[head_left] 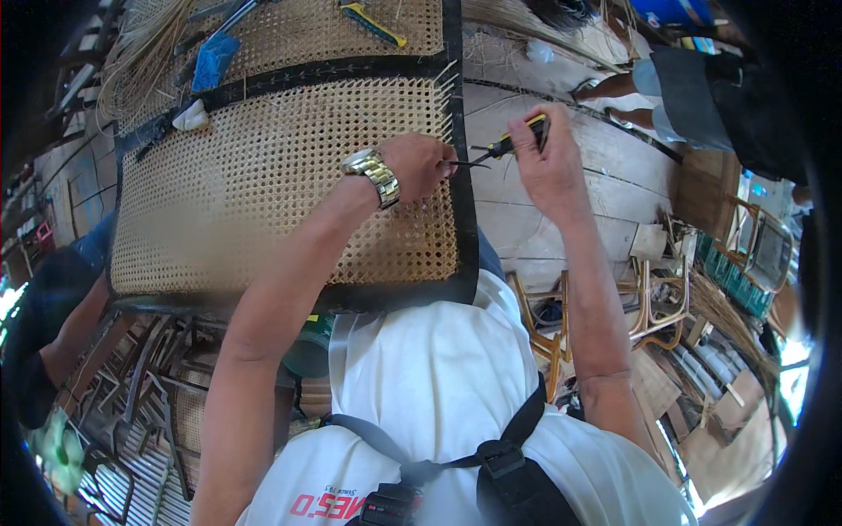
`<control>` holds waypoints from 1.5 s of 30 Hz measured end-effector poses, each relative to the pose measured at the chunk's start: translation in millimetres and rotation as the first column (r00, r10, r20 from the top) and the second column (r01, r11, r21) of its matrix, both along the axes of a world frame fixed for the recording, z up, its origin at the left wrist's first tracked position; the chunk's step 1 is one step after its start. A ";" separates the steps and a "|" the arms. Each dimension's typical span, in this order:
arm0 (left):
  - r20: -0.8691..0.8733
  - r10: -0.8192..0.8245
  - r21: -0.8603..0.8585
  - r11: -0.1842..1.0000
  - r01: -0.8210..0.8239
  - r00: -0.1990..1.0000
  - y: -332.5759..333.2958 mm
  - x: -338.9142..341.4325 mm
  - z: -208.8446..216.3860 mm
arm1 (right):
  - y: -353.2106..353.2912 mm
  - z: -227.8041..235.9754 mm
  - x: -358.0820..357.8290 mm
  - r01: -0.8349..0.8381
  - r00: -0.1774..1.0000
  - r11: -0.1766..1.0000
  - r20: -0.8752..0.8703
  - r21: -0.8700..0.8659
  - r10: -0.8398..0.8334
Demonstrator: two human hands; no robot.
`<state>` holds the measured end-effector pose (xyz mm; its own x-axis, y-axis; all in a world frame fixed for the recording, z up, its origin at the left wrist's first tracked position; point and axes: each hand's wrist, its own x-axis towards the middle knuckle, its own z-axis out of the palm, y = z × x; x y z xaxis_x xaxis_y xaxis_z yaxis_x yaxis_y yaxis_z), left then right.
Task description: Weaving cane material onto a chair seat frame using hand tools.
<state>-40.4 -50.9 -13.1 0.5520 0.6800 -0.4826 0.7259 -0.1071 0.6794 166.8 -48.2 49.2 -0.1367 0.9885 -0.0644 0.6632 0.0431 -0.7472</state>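
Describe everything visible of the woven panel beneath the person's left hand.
The woven panel is a tan, open mesh that looks like cane, with small, regular holes. It faces up toward the camera within a dark frame. Pale strand ends stick out over the frame near its upper right corner. The left hand lies over its right edge, seemingly touching it; what the fingers grip is unclear. The forearm hides part of the weave, and a blurred patch obscures some at lower left.

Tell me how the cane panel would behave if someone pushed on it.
The cane panel would probably flex a little and spring back, since it is thin strands woven with open holes. It likely would not sag far, as the black frame borders it. The strand ends jutting out at the upper right look thin, so they might bend or snag.
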 end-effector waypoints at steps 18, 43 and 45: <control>0.069 0.169 0.118 0.977 -0.176 0.983 -20.5 -29.6 -1.1 | -0.3 4.0 -41.7 -0.311 0.948 0.947 -0.047 0.086 0.316; -0.181 0.301 0.105 0.952 -0.286 0.936 -13.0 15.7 -2.0 | -2.5 12.7 31.2 0.180 0.893 0.981 -0.406 -0.067 -0.192; -0.198 0.321 0.102 0.946 -0.307 0.926 -14.7 15.7 -1.2 | -12.0 10.8 33.1 0.297 0.779 0.945 -0.536 -0.141 -0.325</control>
<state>-24.6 -65.6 -14.3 0.1963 0.8370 -0.5108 0.8546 0.1094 0.5077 200.0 -60.2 60.0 0.1510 0.9812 -0.1199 0.1165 -0.1382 -0.9835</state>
